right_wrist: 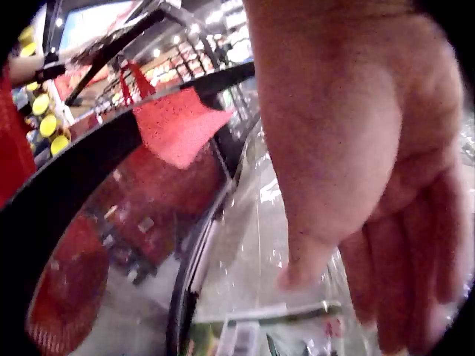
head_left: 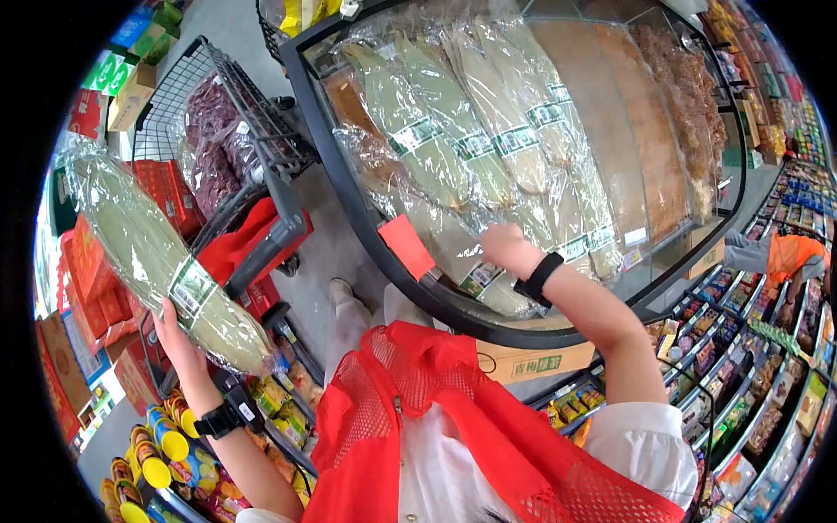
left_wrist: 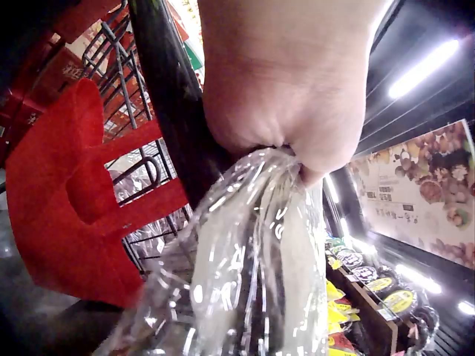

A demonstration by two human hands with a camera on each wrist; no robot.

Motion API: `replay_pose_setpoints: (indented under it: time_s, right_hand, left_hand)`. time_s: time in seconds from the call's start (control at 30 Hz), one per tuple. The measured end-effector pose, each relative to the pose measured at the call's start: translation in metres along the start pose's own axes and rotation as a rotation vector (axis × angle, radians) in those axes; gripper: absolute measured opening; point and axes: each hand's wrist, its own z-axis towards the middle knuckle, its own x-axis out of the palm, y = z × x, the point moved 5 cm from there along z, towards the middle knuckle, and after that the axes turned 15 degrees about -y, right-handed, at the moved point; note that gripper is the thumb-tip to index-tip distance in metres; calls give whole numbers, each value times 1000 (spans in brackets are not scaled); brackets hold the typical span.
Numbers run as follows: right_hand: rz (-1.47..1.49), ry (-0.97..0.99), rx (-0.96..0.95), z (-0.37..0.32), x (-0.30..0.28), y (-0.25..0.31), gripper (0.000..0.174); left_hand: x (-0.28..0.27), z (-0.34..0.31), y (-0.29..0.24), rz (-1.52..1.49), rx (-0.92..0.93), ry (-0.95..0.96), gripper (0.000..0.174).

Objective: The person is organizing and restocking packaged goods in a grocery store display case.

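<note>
My left hand (head_left: pixel 180 342) holds a long clear plastic pack (head_left: pixel 131 222) of pale green dried food, its fingers against the side near a white and green label. The pack slants up to the left beside a shopping cart (head_left: pixel 286 193). In the left wrist view, crinkled plastic (left_wrist: pixel 252 245) comes out from under the hand. My right hand (head_left: pixel 513 251) is inside a black-rimmed display bin (head_left: pixel 350 205), just over similar packs (head_left: pixel 432 166). In the right wrist view its fingers (right_wrist: pixel 393 289) hang down loosely, with a labelled pack (right_wrist: pixel 260 297) below them.
A red card (head_left: pixel 407 247) sits on the bin's near rim. Brown sheets (head_left: pixel 575 96) fill the bin's right side. The cart carries purple bagged goods (head_left: pixel 214 139) and a red bag (head_left: pixel 248 244). Snack shelves line the right, where a person in an orange vest (head_left: pixel 795 255) bends.
</note>
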Motion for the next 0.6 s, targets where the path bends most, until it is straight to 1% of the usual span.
replay_pose_setpoints:
  time_s: [0.07,0.1,0.13,0.17,0.23,0.27,0.33,0.37,0.43,0.47,0.5,0.57,0.6]
  right_hand:
    - [29,-292,-33,30,-22,6,23]
    - [158,-468,57,42,-36,7,23]
    - [166,-568,-95,50,-50,11,37]
    - [165,-584,-92,60,-56,12,37]
    - [17,-895,-39,78,-76,13,56]
    - [18,-909,-35,94,-74,14,56]
    - [425,-845,360,125,-64,-8,76]
    - [429,-851,363,131,-64,-8,76]
    - [289,-604,310,143,-53,0,78]
    - [281,-640,291,147,-50,-3,72]
    - [280,-643,296,150,-48,-6,72]
    - [351,-773,299,152,-56,-10,69]
    - [245,-912,327,147,-64,-21,65]
  left_hand:
    - [-1,3,1,-6,0,-4,48]
    - [-1,5,3,-4,-6,-9,48]
    - [0,5,3,-6,-3,-18,49]
    - [1,4,1,-15,11,-14,49]
    - [3,2,-1,21,8,-28,50]
    - [6,-1,-4,30,21,-28,50]
    - [6,0,-4,28,17,-37,50]
    - [6,0,-3,33,-6,-48,51]
    - [8,-2,-5,59,9,-72,51]
    - [10,-3,-4,48,-5,-92,50]
    - [9,-4,-3,37,-20,-113,50]
    - [7,0,-1,22,-20,-87,48]
    - [5,1,0,18,-25,-108,48]
